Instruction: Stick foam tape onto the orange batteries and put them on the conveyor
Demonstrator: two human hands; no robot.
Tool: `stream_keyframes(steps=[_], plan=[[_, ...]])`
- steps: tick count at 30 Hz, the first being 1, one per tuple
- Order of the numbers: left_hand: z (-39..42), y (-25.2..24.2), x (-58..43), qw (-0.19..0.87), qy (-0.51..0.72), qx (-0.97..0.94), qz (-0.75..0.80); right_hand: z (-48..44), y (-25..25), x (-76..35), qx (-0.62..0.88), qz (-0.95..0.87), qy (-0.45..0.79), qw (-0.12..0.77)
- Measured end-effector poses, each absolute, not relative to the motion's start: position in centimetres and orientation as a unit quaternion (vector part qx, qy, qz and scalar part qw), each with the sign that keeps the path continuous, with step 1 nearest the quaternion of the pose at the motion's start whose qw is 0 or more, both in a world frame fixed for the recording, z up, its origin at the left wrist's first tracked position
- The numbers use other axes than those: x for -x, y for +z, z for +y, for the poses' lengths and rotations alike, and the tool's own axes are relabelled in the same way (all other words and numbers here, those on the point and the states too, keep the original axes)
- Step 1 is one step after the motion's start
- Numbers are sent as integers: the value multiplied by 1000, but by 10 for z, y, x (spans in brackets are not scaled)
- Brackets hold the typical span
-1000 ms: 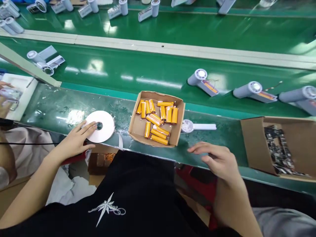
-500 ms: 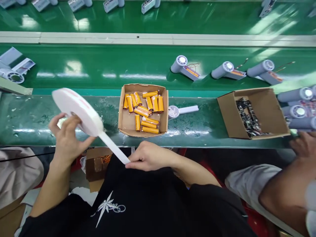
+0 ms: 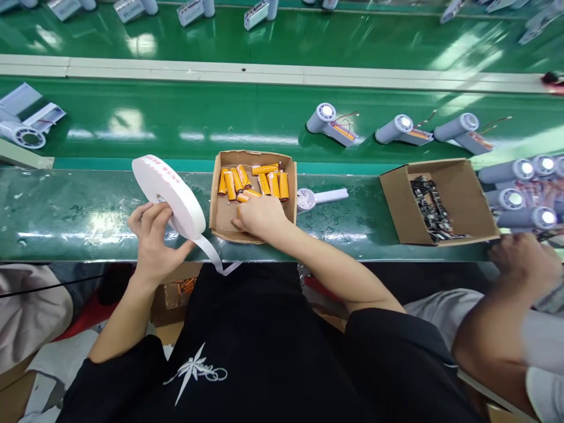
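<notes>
My left hand [image 3: 156, 238] is closed on a large roll of white tape [image 3: 170, 194], its fingers hooked in the core and its thumb under the rim. From the roll a loose strip hangs down, folded at its end near the bench edge. My right hand [image 3: 263, 217] reaches into a shallow cardboard box [image 3: 222, 226] that holds several orange cylindrical batteries [image 3: 273, 185]. Its fingers are curled down on the batteries, with a bit of orange showing between forefinger and thumb; the hand covers the rest. Some batteries carry white strips.
A small white fan-like part [image 3: 326, 196] lies right of the battery box. Farther right stands a cardboard box [image 3: 392, 202] of dark small parts, beside grey fan bodies [image 3: 506, 170] and a co-worker's hand [image 3: 522, 258]. Grey units with wires rest on the green belt [image 3: 176, 117].
My right hand has let go of the tape strip's end and moved up into the battery box. The roll in my left hand has shifted right, and its strip now hangs slack.
</notes>
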State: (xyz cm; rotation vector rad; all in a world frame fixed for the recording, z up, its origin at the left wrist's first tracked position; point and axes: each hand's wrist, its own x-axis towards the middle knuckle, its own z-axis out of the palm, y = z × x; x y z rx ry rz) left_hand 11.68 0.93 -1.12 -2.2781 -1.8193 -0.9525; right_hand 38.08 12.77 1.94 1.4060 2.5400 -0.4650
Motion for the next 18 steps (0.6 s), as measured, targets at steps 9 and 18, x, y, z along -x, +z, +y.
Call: stream_keyframes(steps=[9, 18], plan=[[-8, 14, -131, 28, -276, 805, -525, 98, 14, -438, -345, 759, -195, -516], [-8, 16, -150, 70, -258, 818, -509, 60, 4, -419, -303, 759, -157, -554]])
